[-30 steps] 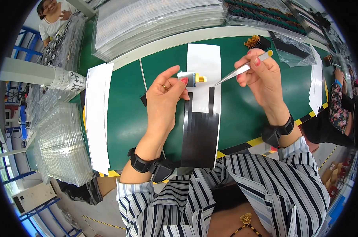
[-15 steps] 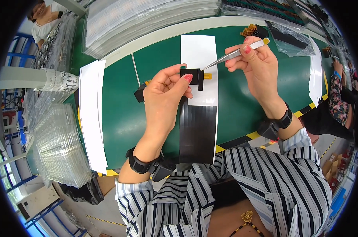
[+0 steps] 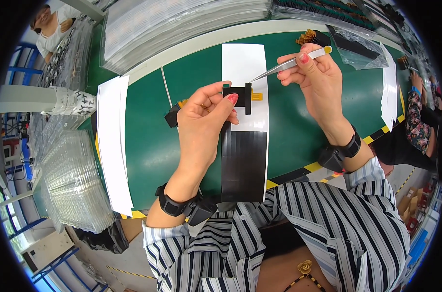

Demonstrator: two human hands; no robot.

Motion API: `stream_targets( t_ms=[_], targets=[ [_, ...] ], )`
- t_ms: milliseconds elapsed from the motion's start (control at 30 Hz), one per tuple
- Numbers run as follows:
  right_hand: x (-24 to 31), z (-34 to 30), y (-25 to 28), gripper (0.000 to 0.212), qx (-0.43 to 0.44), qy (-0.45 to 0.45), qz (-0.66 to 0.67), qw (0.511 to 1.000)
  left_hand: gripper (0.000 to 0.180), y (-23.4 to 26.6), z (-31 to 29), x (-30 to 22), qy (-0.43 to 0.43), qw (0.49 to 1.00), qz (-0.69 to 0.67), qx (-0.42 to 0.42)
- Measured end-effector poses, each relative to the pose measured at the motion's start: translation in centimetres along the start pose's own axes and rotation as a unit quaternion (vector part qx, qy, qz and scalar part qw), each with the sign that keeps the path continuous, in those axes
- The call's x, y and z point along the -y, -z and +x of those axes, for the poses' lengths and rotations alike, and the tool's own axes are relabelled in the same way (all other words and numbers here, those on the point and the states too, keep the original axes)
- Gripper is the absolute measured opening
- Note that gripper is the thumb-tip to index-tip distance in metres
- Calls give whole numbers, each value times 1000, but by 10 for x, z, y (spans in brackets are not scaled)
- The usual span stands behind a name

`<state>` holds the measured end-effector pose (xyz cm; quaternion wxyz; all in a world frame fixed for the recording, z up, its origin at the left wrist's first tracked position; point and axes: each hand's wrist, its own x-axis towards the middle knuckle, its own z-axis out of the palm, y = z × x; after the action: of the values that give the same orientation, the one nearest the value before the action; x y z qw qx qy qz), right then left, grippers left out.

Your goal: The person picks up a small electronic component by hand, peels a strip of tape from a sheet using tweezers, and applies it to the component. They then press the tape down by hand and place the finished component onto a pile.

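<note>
Between thumb and fingers, my left hand (image 3: 204, 114) pinches a small flat black part (image 3: 236, 91) with an orange ribbon tab (image 3: 257, 97) sticking out to its right. Across the right end of that part lies a narrow black strip (image 3: 248, 99). My right hand (image 3: 320, 80) grips metal tweezers (image 3: 288, 65) whose tips point down-left, close to the strip's upper end; contact I cannot make out. Beneath the held part lies a white sheet (image 3: 244, 61), its near portion covered by black strips (image 3: 244, 165).
More small black parts with orange tabs (image 3: 172, 116) lie behind my left hand, others (image 3: 312, 38) at the far right. White sheets (image 3: 112, 146) lie at left. Stacked clear trays (image 3: 182, 29) line the back. Two other people, one at far left (image 3: 53, 31), one at right (image 3: 418, 117), are nearby.
The black strip now lies straighter and slightly higher across the part's right end. The tweezer tips have shifted slightly up and right of it. My left hand keeps its grip.
</note>
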<state>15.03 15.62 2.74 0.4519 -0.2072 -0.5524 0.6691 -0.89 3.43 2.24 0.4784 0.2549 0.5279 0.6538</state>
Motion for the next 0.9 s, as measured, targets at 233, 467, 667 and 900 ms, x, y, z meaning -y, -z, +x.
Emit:
stream_targets(
  t_ms=[233, 467, 667, 900],
  targets=[
    [-3, 0, -3, 16, -22, 23, 7, 999, 20, 3, 1, -2, 1, 1000, 0, 16],
    [6, -24, -16, 13, 19, 259, -190, 947, 9, 2, 1, 1, 94, 977, -188, 21],
    [-5, -34, -31, 12, 57, 61, -275, 958, 8, -9, -5, 3, 84, 974, -209, 33],
    [-8, -33, -34, 12, 24, 70, -231, 970, 8, -12, -9, 8, 68, 975, -200, 63]
  ],
)
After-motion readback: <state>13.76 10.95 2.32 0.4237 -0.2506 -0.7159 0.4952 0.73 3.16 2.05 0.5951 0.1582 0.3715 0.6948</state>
